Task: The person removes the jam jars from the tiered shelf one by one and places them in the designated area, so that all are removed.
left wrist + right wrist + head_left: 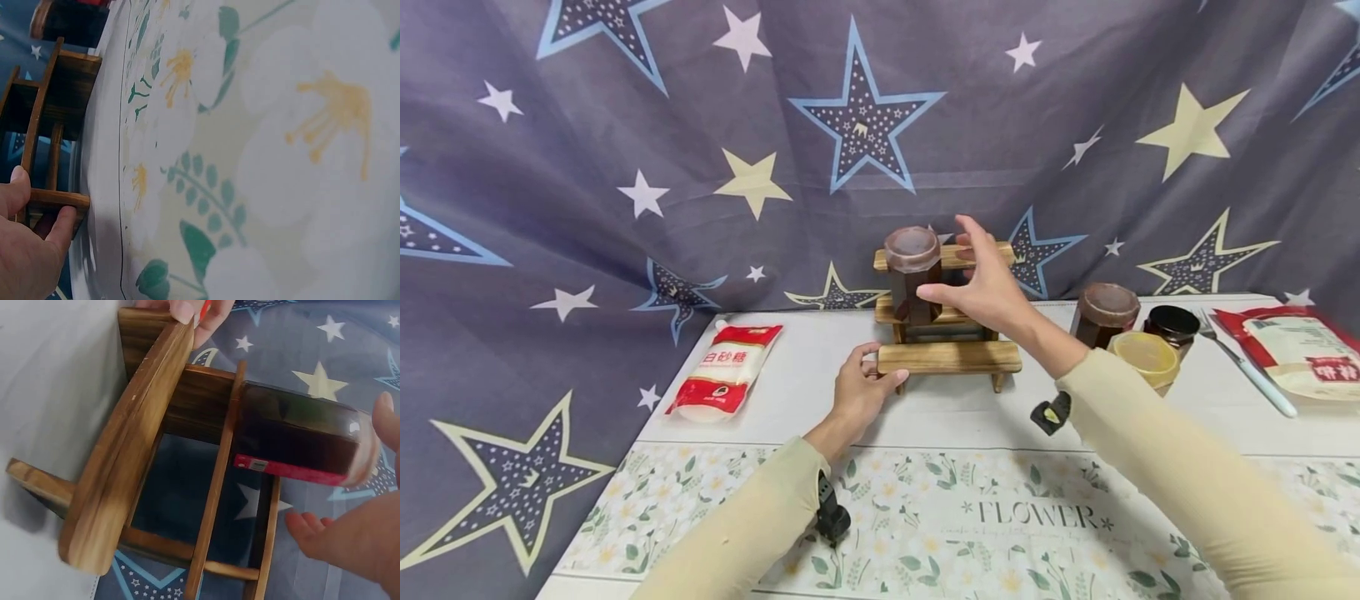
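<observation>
A three-step wooden rack (951,358) stands at the back of the table, by the curtain. On its middle step, toward the left, a dark jar (914,287) with a clear wrapped lid stands upright; a red label strip shows on it in the right wrist view. My left hand (859,393) holds the left end of the rack's front step (59,199), thumb on one side and fingers on the other. Beside the jar, my right hand (988,287) has its fingers spread, with a gap between them and the jar (300,431) in the right wrist view.
A red and white bag (726,372) lies left of the rack. To the right stand another dark jar (1103,315), a yellow-lidded jar (1145,358) and a black-lidded jar (1172,325). Farther right lie a fork (1251,371) and a red packet (1292,350). A star-patterned curtain (970,158) hangs behind.
</observation>
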A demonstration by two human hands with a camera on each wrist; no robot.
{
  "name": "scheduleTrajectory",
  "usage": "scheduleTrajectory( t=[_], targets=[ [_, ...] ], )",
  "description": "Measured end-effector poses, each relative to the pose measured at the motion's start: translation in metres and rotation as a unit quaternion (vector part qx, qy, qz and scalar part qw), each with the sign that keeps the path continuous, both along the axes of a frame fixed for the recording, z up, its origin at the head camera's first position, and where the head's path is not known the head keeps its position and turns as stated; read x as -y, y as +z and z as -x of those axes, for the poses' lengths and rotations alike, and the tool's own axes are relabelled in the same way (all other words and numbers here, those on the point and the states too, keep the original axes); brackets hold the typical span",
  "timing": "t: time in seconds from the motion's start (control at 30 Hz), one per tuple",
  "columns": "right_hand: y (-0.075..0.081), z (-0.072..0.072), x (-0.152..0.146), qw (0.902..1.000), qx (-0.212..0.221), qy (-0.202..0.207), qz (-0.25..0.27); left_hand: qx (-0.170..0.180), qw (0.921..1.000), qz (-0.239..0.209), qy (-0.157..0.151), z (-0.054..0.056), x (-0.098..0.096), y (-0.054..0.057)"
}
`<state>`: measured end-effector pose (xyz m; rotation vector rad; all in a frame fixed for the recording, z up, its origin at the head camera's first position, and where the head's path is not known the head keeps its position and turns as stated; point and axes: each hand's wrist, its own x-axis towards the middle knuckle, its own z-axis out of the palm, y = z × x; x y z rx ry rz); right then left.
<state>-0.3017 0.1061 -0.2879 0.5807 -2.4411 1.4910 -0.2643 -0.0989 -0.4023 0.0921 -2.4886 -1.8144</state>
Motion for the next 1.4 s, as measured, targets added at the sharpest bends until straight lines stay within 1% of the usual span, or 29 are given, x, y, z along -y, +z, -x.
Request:
scheduleTrajectory(
  t=[0.23, 0.3, 0.5, 0.73, 0.9, 1.17, 1.3, 1.4],
  targets=[
    [-0.002, 0.014, 0.024, 0.9996, -0.022, 0.01, -0.017, 0.002, 1.0, -0.004, -0.002, 0.001, 0.001, -0.001],
    [-0.003, 0.016, 0.029, 0.9991, -0.032, 0.004, -0.027, 0.004, 1.0, -0.003, -0.002, 0.001, 0.001, 0.0],
    [-0.005, 0.019, 0.036, 0.9978, -0.05, -0.02, -0.038, 0.008, 0.9999, -0.009, -0.008, 0.0, 0.001, 0.001],
    [-0.006, 0.021, 0.037, 0.9979, -0.054, -0.017, -0.033, 0.005, 0.9999, -0.009, -0.009, 0.001, 0.001, 0.0],
    [-0.005, 0.021, 0.036, 0.9977, -0.06, -0.013, -0.03, 0.003, 0.9999, -0.009, -0.007, 0.001, 0.001, -0.001],
    [-0.004, 0.019, 0.037, 0.9979, -0.061, -0.012, -0.016, 0.005, 0.9999, -0.009, -0.003, 0.001, 0.002, 0.002],
    [-0.005, 0.014, 0.034, 0.9976, -0.069, -0.005, -0.001, 0.006, 0.9999, -0.012, -0.001, 0.0, 0.001, 0.002],
    [-0.005, 0.008, 0.025, 0.9965, -0.082, -0.005, 0.018, 0.007, 0.9999, -0.012, -0.001, 0.0, 0.001, 0.002]
  ],
)
